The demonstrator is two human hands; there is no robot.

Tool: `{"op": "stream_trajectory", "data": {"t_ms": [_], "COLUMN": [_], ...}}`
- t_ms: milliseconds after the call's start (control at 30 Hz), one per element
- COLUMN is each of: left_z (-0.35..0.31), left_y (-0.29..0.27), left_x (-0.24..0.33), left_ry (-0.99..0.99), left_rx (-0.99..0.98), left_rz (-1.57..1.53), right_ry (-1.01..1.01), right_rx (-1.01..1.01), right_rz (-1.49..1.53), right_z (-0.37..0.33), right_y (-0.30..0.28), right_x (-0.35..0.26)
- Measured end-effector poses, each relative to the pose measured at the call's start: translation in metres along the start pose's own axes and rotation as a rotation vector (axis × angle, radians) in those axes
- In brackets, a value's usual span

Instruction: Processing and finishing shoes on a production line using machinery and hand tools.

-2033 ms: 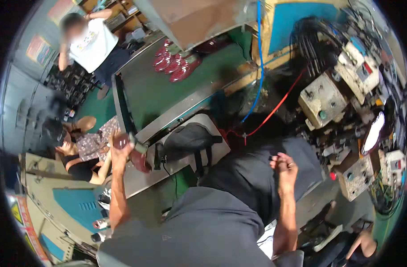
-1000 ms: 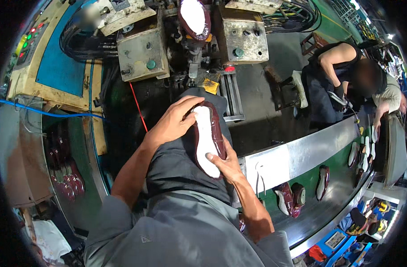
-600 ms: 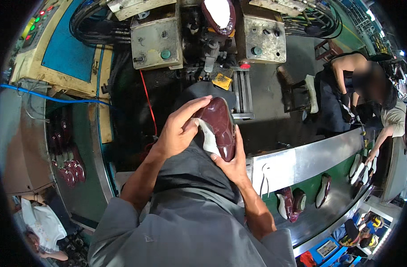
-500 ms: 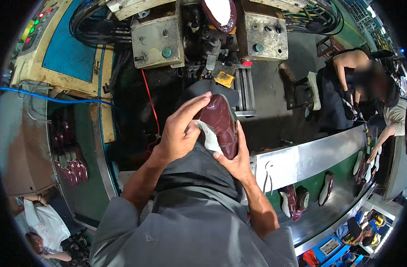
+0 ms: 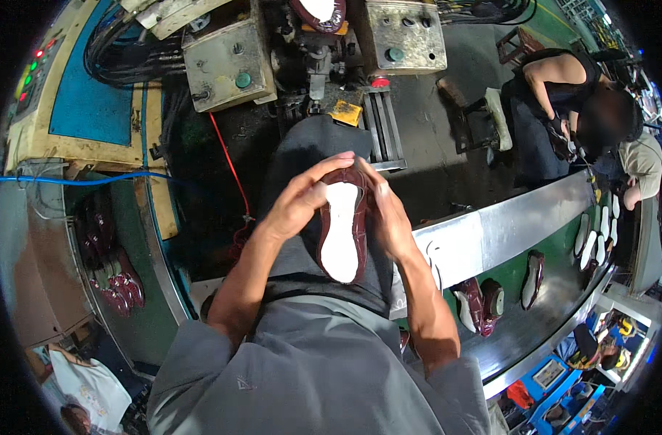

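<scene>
A dark red shoe upper (image 5: 360, 250) lies over my lap, its white bottom facing up and its long axis pointing away from me. My left hand (image 5: 300, 204) grips its far left side, the fingers reaching over the far end. Along the far right edge is my right hand (image 5: 390, 219), its fingertips meeting the left ones at the far end and slightly blurred. Both hands are closed round that end; the near end lies free of them, against my dark trousers. The upper's outer face is turned down and mostly hidden.
Ahead stands a machine with two control boxes (image 5: 226, 69) and another red shoe upper (image 5: 336, 22) mounted on it. A metal-edged conveyor (image 5: 515, 225) at right carries shoes (image 5: 470, 304) and white soles. More red shoes (image 5: 121, 283) lie at left. A co-worker (image 5: 544, 109) sits at right.
The shoe upper has been turned over, from its glossy red face to its white bottom. My right hand has moved from the near end up to the far right side.
</scene>
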State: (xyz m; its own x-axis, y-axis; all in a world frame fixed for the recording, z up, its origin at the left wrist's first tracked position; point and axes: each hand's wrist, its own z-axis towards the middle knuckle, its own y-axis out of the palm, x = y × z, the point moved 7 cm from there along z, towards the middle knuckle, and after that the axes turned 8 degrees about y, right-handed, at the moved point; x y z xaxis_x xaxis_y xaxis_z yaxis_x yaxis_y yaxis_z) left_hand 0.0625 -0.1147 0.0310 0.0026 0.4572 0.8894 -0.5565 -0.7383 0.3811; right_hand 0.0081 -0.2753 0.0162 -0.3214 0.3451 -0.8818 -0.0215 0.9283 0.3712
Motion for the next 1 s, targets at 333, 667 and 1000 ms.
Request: {"op": "stream_trajectory", "data": {"t_ms": [333,667,1000], "left_z": [0.003,0.001,-0.01], "left_y": [-0.004,0.002,0.02], "left_x": [-0.02,-0.015,-0.017], "left_ry": [-0.263,0.045,-0.037], "left_rx": [0.071,0.026,-0.006], "left_rz": [-0.262,0.344,0.14], "right_ry": [0.051,-0.015,-0.028], "right_rx": [-0.048,0.01,-0.019], "right_rz": [-0.118,-0.245,-0.234], "right_z": [0.031,0.028,0.019], "right_y": [0.037,0.023,0.007], "right_x": [-0.013,0.003,0.007]}}
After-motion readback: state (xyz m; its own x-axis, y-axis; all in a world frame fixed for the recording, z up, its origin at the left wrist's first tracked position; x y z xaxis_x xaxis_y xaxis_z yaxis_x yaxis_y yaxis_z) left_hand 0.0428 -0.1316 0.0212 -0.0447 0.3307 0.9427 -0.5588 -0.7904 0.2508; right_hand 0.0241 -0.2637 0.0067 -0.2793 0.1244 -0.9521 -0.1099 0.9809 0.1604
